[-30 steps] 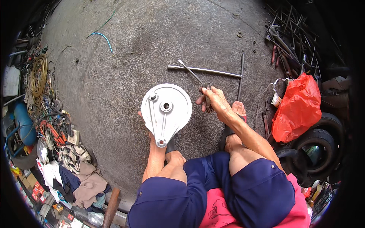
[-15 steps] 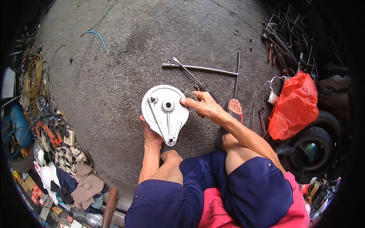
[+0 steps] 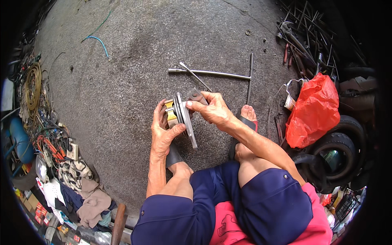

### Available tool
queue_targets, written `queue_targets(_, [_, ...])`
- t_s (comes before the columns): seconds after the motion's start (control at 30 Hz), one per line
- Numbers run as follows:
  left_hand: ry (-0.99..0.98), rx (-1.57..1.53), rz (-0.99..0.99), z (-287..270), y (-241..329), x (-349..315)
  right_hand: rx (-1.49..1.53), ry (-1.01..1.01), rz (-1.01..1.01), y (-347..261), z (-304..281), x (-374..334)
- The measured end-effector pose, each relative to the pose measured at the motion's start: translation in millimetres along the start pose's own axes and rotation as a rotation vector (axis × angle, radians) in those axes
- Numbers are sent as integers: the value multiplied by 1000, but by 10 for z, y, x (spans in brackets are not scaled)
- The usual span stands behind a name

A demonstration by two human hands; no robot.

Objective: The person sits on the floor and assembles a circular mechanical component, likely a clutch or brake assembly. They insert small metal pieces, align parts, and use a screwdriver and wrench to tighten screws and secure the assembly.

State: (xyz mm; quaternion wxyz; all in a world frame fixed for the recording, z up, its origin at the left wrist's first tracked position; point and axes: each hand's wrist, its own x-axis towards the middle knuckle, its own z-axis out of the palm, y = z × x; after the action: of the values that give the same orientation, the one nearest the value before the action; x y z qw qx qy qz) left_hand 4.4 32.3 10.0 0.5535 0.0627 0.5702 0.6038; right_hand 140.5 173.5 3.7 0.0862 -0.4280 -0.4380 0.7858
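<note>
A silver drum brake plate [image 3: 187,122] is turned edge-on in front of me, its broad face toward the right. Yellowish brake shoes [image 3: 170,109] show on its left side. My left hand [image 3: 162,132] is closed around the shoe side, its thumb near the plate's edge. In my right hand [image 3: 214,109] is a flat grey metal lever [image 3: 197,96] with a hole at one end, pinched by the fingers. The right thumb tip lies at the plate's face. Beyond the hands, a screwdriver [image 3: 196,76] lies on the floor, its handle hidden behind my right hand.
A T-handle socket wrench [image 3: 216,73] lies ahead on the speckled floor [image 3: 122,102]. To the right are a red plastic bag [image 3: 313,110], tyres [image 3: 343,153] and piled tools [image 3: 302,45]. Wire coils [image 3: 32,87] and cloths [image 3: 92,204] crowd the left. A blue tube [image 3: 100,41] lies far left.
The brake plate has turned from face-up to edge-on, bringing its shoes into view. My left hand has moved up around it; the lever in my right hand now shows its flat side.
</note>
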Motion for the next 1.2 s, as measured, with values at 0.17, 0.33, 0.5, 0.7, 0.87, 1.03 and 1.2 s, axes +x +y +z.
queue_targets(0.17, [65, 55, 29, -40, -45, -24, 126, -49, 179, -86, -41, -8])
queue_targets(0.33, [5, -55, -33, 20, -149, -30, 42, -39, 148, -129, -37, -4])
queue_targets(0.5, [-44, -212, -34, -54, -162, -18, -171, -63, 53, -181, 124, -8])
queue_targets(0.7, [-32, -224, -20, -42, -83, 131, -856, -9, -451, -45, 235, -49])
queue_targets(0.87, [33, -270, -96, -212, -209, 162, -1064, -56, -680, -69, 308, -45])
queue_targets(1.03, [56, -321, -201, -272, -267, 102, -850, -94, -510, 60, 269, -21])
queue_targets(1.2, [351, -34, -283, -262, -211, 94, -405, 87, -75, 94, 30, 46])
